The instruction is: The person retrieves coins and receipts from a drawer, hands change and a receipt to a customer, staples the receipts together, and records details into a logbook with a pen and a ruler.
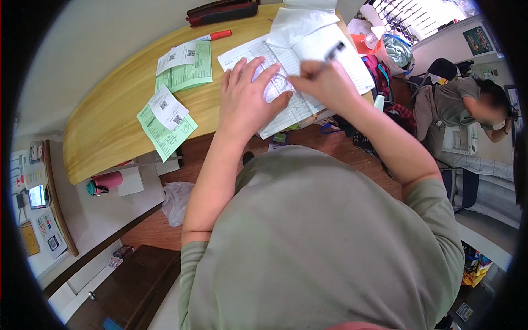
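My left hand (pixel 248 93) lies flat with fingers spread on the left page of an open notebook (pixel 355 70). Beside and partly under its fingers is a clear sheet or template with round markings (pixel 279 83), whose exact kind I cannot make out. My right hand (pixel 328 85) is closed around a dark pen (pixel 335 51), blurred by motion, over the middle of the notebook. The pen's upper end sticks out above the fist; its tip is hidden. A crumpled white sheet (pixel 300 26) covers the notebook's top edge.
Green forms (pixel 202 63) with white QR-code slips lie left on the wooden table (pixel 104 121), near a red marker (pixel 221 34) and a dark case (pixel 223 13). A pink bottle (pixel 107 181) is below left. Another person (pixel 459 102) sits at right, near bags (pixel 397 52).
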The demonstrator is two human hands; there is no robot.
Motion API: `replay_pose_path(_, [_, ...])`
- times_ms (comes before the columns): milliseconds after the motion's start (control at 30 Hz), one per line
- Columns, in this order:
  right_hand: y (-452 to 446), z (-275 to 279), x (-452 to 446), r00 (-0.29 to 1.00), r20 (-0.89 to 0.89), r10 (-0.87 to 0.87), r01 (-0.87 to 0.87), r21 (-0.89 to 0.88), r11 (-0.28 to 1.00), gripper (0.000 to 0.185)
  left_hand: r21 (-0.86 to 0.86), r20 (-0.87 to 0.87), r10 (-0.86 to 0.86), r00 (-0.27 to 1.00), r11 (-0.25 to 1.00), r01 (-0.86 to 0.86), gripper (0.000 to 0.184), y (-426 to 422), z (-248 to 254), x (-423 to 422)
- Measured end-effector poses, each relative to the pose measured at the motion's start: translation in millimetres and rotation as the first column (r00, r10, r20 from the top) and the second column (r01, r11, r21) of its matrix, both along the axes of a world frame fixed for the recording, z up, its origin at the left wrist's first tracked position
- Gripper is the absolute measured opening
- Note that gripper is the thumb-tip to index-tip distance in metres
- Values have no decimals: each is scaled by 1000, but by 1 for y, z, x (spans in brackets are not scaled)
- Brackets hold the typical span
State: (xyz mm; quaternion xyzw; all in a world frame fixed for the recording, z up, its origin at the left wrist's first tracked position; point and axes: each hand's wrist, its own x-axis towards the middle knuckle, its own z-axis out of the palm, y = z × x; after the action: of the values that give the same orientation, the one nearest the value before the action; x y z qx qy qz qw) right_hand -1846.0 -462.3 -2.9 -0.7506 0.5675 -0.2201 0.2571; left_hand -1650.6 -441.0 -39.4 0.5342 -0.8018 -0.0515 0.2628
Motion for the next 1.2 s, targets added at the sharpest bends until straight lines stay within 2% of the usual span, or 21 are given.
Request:
replay_pose_path(33, [16, 1, -6, 1000, 0, -1, 1, 15, 1000, 37, 6, -2, 2, 1000, 1000, -2, 55, 0, 0, 0])
replay_pose_path(133, [52, 8, -28, 975, -129, 182, -176, 60, 983, 39, 22, 17, 9, 1000, 1000, -10, 56, 0, 1, 1])
replay_pose_path(233, [52, 29, -31, 990, 141, 14, -45, 215, 976, 38, 41, 65, 18, 998, 999, -20, 58, 0, 1, 0])
replay_pose_path(267, [42, 38, -30, 984, 178, -27, -9, 199, 980, 27, 52, 75, 18, 997, 998, -22, 59, 1, 2, 0])
replay_pose_path(333, [14, 33, -28, 954, 290, 76, -80, 0, 997, 25, 61, 79, 14, 997, 998, -19, 58, 0, 4, -2])
replay_pose_path(433, [-28, 20, -18, 957, 207, 203, -209, 7, 978, 33, 33, 55, -7, 998, 999, 5, 56, -1, 7, -14])
replay_pose_path(567, [-64, -8, -11, 970, 219, 104, -89, -76, 993, 37, 50, 46, -1, 999, 999, -1, 56, -5, 9, -21])
replay_pose_path(700, [-75, -27, -16, 827, 555, 90, -102, -9, 995, 49, 37, 22, 6, 1000, 999, -7, 56, -6, 5, -22])
replay_pose_path(967, [-71, -19, -14, 831, 557, -11, -36, 73, 997, 46, 22, 61, 37, 997, 999, -39, 57, -6, 3, -24])
replay_pose_path(1200, [-78, -22, -13, 838, 545, 23, -65, 58, 996, 40, -11, 49, 37, 998, 999, -36, 56, -4, 2, -24])
